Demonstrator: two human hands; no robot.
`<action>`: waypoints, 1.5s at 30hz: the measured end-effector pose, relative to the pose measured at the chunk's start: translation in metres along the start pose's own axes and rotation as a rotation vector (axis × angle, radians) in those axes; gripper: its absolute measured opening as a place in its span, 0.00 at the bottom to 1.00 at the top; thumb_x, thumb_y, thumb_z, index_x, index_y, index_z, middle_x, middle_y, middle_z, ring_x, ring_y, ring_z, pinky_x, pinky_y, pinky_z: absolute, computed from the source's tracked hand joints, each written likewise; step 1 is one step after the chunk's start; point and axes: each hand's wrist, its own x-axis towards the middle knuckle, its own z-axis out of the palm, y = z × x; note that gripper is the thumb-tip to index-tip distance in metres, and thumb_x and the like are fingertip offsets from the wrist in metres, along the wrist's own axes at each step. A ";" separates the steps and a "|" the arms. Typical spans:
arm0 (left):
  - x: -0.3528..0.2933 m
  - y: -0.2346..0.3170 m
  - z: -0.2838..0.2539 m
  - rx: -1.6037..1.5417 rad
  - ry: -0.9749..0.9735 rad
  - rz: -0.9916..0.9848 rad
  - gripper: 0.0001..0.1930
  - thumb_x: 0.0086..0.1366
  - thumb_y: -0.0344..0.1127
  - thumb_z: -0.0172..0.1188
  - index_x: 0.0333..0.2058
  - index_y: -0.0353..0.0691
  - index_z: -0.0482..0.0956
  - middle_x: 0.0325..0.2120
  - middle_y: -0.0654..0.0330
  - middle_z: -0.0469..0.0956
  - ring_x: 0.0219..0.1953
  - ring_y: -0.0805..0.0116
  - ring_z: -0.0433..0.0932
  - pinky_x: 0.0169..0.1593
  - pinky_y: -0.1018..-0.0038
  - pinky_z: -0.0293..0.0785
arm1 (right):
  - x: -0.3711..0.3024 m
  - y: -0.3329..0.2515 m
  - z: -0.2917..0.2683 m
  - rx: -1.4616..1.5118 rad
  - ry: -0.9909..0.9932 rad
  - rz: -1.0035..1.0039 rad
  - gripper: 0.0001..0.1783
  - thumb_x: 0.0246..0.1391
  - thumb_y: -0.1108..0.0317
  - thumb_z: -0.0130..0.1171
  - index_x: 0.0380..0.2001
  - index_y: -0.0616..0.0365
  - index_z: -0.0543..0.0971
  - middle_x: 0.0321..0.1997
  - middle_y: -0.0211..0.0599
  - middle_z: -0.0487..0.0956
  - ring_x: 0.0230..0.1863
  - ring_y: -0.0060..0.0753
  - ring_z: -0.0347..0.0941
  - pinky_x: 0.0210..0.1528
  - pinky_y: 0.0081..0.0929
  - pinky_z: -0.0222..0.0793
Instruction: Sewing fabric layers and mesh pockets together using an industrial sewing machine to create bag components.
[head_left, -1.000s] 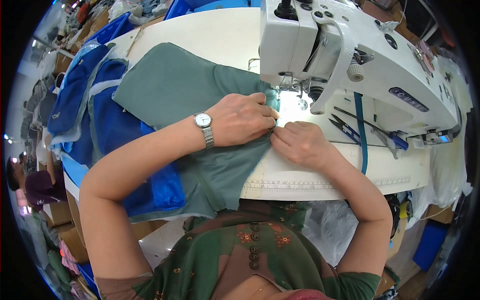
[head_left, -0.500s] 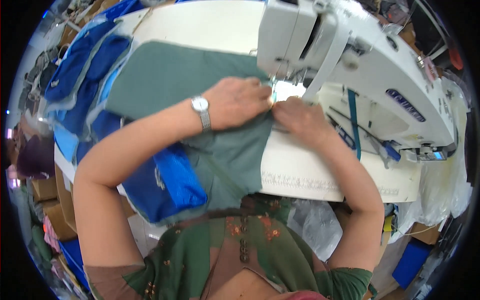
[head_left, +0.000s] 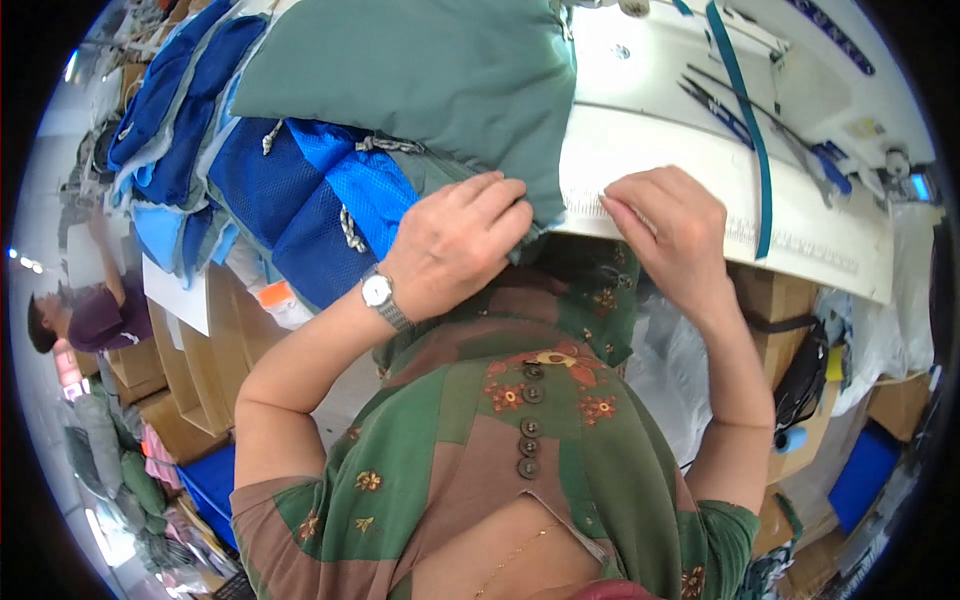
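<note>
A grey-green fabric piece (head_left: 430, 75) lies on the white sewing machine table (head_left: 640, 140), its right side running up toward the bright needle area. My left hand (head_left: 460, 240), with a watch on the wrist, is closed with curled fingers on the fabric's near corner at the table's front edge. To the right and apart from the fabric, my right hand (head_left: 675, 225) is in a pinch above the printed ruler strip (head_left: 740, 235). Anything between its fingertips is too small to make out. Blue mesh pieces with cord loops (head_left: 290, 190) lie left of and partly under the fabric.
Scissors (head_left: 715, 108), a long thin tool and a teal strap (head_left: 745, 110) lie on the table at right, below the machine's arm (head_left: 850, 50). More blue pieces (head_left: 180, 110) hang at far left. Cardboard boxes (head_left: 200, 330) stand below; another person (head_left: 100, 310) is at left.
Both hands have come from the needle area toward the table's front edge. My right hand has moved off the fabric. The view has tilted down, so most of the machine head is out of sight.
</note>
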 end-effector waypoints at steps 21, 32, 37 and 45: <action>0.016 -0.031 -0.070 -0.311 0.240 -0.391 0.07 0.70 0.32 0.56 0.41 0.35 0.76 0.25 0.56 0.74 0.26 0.68 0.72 0.34 0.75 0.70 | 0.058 0.018 0.045 0.072 -0.105 0.240 0.16 0.54 0.61 0.60 0.43 0.55 0.84 0.42 0.41 0.83 0.45 0.43 0.79 0.52 0.38 0.74; 0.026 -0.036 -0.074 -0.186 0.198 -0.211 0.06 0.67 0.27 0.56 0.42 0.35 0.76 0.34 0.51 0.79 0.31 0.54 0.79 0.36 0.69 0.74 | 0.069 0.032 0.058 0.379 0.133 0.099 0.07 0.51 0.70 0.66 0.35 0.49 0.85 0.37 0.32 0.81 0.38 0.34 0.79 0.41 0.30 0.77; 0.024 -0.039 -0.071 -0.196 0.181 -0.183 0.07 0.64 0.26 0.58 0.40 0.35 0.76 0.35 0.51 0.79 0.33 0.52 0.79 0.37 0.67 0.75 | 0.077 0.034 0.056 0.080 0.120 -0.172 0.06 0.46 0.69 0.67 0.30 0.48 0.81 0.35 0.27 0.79 0.40 0.32 0.78 0.36 0.28 0.77; 0.027 -0.053 -0.065 -0.344 0.004 0.045 0.07 0.64 0.32 0.60 0.39 0.37 0.78 0.37 0.53 0.81 0.37 0.52 0.80 0.41 0.65 0.76 | 0.070 0.045 0.045 -0.141 -0.031 -0.493 0.08 0.44 0.70 0.57 0.31 0.54 0.77 0.36 0.27 0.78 0.37 0.31 0.76 0.32 0.28 0.74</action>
